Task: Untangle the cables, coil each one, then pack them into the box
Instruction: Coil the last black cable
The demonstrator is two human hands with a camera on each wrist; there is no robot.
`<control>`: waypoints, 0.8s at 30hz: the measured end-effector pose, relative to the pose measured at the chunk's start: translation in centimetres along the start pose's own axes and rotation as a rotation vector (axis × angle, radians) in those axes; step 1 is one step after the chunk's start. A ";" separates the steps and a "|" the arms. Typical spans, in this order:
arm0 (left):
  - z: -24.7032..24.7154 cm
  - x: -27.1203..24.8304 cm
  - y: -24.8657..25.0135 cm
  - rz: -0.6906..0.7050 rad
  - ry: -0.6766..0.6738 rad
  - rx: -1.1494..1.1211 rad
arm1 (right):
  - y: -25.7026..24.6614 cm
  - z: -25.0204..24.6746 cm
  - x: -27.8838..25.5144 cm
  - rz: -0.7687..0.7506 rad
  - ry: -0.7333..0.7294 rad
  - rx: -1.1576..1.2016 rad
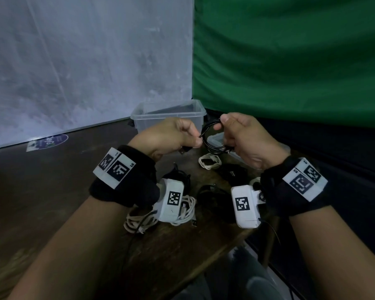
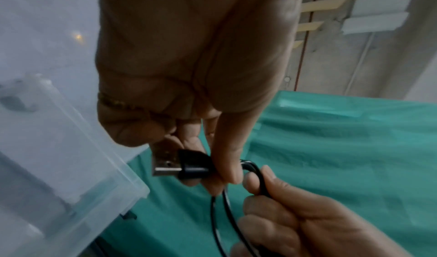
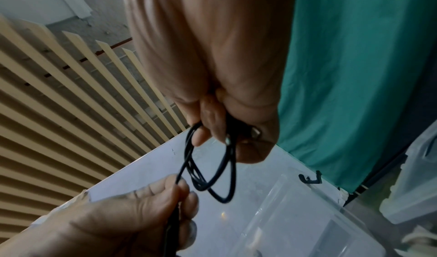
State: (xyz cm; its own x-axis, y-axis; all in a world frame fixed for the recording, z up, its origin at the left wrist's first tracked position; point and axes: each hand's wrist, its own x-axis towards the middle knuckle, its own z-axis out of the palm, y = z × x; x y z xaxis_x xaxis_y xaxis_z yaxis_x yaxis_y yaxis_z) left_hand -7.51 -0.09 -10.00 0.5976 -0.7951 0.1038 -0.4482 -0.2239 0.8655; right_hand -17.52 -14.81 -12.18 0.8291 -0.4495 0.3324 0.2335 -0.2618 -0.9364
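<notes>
Both hands are raised above the wooden table (image 1: pixel 171 241), sharing a thin black USB cable (image 1: pixel 206 135). My right hand (image 1: pixel 236 135) grips several small loops of the black cable (image 3: pixel 208 169). My left hand (image 1: pixel 182 137) pinches the cable's free end just behind its USB plug (image 2: pixel 182 165). The clear plastic box (image 1: pixel 169 115) stands open just beyond the hands. On the table below lie a small white coil (image 1: pixel 210 161), a larger white cable bundle (image 1: pixel 182 211) and black cables (image 1: pixel 214 195), partly hidden by the wrist cameras.
The box's clear lid (image 1: pixel 217 140) lies to the right of the box, under my right hand. A green curtain (image 1: pixel 290 61) hangs at the back right and a white wall (image 1: pixel 85 61) at the back left. The table's right edge drops off near my right forearm.
</notes>
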 end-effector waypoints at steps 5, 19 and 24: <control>-0.4 0.0 0.4 0.102 0.198 0.097 | 0.4 -0.5 0.2 -0.053 -0.056 -0.130; 0.0 0.3 0.6 0.176 0.225 0.170 | -0.6 0.2 -0.2 0.063 -0.137 0.358; 0.4 0.3 0.8 0.148 0.178 -0.172 | -0.6 0.3 0.1 0.057 -0.113 0.390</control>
State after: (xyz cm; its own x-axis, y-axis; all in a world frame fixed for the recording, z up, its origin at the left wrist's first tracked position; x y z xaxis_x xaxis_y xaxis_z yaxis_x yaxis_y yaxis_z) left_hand -7.94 -0.71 -9.44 0.6485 -0.6968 0.3064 -0.4288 -0.0017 0.9034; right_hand -17.40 -14.42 -11.62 0.8919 -0.3513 0.2849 0.3426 0.1136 -0.9326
